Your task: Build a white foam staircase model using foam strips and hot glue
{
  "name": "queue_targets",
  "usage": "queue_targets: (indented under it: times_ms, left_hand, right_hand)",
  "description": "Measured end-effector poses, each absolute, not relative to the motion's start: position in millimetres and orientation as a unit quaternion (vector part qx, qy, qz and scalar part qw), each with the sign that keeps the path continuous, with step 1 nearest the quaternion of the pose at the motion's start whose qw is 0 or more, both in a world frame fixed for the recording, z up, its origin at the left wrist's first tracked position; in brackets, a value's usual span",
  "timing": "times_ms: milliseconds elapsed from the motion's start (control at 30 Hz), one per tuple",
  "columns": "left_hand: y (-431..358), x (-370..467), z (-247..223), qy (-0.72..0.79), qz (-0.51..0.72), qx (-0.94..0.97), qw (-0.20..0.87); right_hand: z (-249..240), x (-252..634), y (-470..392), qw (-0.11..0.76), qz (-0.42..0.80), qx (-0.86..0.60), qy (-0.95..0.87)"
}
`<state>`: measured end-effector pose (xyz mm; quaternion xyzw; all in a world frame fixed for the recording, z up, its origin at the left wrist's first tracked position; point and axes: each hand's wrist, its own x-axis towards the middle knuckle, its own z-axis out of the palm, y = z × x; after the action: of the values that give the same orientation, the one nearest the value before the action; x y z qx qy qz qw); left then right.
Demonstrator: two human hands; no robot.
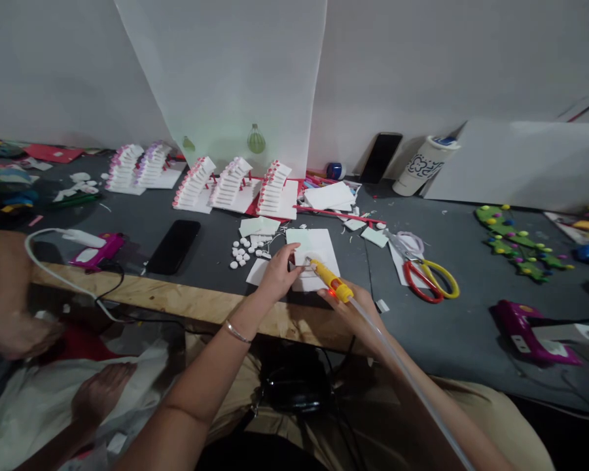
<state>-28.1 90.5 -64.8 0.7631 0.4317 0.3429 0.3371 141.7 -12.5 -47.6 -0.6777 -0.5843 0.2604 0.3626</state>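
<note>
Person's right hand (352, 316) wrapped around yellow plastic glue gun (330, 278), left hand (277, 272) curled at white rectangular card (326, 246), whether pinching unclear, white cylindrical tumbler (417, 171) with dark looped print

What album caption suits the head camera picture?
Right hand holding a yellow plastic glue gun over a white rectangular card, the left hand close by.

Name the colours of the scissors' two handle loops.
Red loop and yellow loop; head view.
</note>
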Motion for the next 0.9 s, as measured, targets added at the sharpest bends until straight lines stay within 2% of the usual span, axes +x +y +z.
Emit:
queue_targets:
  times_ms: [767,900]
  left_hand:
    - [91.5,-28.3,-60.7,0.44,0.35,0.755,0.337]
    - [92.9,-28.6,-61.7,0.442,0.352,0.751,0.341]
  right_hand:
    - [-43.1,162.4,-15.8,0.375,0.229,-0.716,-0.543]
    - [-47.6,174.6,-12.1,0.391,0.258,-0.727,-0.502]
